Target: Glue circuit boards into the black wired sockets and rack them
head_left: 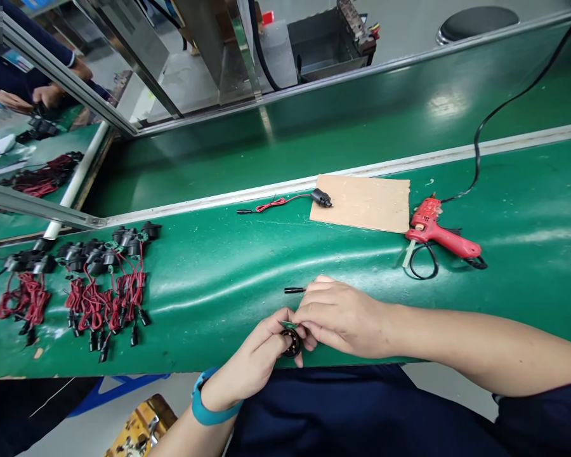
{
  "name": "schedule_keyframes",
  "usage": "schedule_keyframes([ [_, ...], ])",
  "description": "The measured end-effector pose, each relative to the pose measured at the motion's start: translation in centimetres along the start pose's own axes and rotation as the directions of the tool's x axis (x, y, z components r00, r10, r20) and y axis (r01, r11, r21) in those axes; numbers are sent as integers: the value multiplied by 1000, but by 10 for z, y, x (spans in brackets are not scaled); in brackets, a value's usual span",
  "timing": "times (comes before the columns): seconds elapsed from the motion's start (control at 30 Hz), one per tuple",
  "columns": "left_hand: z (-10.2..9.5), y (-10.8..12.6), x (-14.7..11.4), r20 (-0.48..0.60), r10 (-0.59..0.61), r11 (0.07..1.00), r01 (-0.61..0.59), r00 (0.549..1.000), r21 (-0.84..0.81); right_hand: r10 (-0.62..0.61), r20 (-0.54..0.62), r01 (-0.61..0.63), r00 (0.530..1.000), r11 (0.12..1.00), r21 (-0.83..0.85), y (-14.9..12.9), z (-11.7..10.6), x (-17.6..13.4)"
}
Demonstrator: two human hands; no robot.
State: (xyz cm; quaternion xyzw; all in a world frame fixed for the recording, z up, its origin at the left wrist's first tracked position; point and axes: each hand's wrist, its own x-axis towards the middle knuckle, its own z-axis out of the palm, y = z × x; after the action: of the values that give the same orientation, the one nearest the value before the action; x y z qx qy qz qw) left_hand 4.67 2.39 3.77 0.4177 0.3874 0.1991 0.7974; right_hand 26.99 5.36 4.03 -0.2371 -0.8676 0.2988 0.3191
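Observation:
My left hand is closed round a round black plastic housing, its open face turned up. Just above the housing's rim is a small green circuit board, pinched by the fingertips of my right hand. A black cable plug with a bit of red wire sticks out past my right fingers; the rest of that wire is hidden under the hand. Beyond my hands, a black connector with a red lead rests on a piece of brown cardboard.
To the right lies a red glue gun with its black cord. Bundles of black connectors with coiled red wires lie on the green bench at left. A metal frame stands there, with another person's hands behind it.

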Motion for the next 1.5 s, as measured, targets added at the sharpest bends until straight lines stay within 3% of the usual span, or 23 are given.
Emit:
schedule_keyframes([
  [0.27,4,6,-7,-66,16,987,-5,998,162,32,-33,-31,999,998,47,-1,-1,-2],
  [0.37,0,3,-5,-49,-5,999,7,999,52,14,-39,-13,999,999,33,0,-1,-4],
  [0.5,-4,3,-3,55,-45,983,54,997,-173,-84,-5,83,996,991,-108,-1,-1,-5],
  [0.73,-3,-1,-3,21,-50,979,53,999,-198,-186,124,218,975,917,-334,-12,0,-5],
  [0.83,-5,-4,-2,6,-35,992,35,999,-118,-201,165,250,966,893,-374,-13,2,-7],
  [0.93,-5,0,-2,0,-25,998,25,1000,65,-194,203,262,960,879,-399,-15,4,-9],
  [1.13,2,8,-7,-84,53,928,-18,995,373,-175,199,250,964,849,-465,-23,6,-10],
  [1.37,6,4,-2,-109,165,823,-76,980,563,-24,81,57,996,899,-434,-24,14,-14],
  [1.5,11,4,-2,-110,168,793,-68,980,605,107,90,-64,990,918,-391,-23,13,-15],
])
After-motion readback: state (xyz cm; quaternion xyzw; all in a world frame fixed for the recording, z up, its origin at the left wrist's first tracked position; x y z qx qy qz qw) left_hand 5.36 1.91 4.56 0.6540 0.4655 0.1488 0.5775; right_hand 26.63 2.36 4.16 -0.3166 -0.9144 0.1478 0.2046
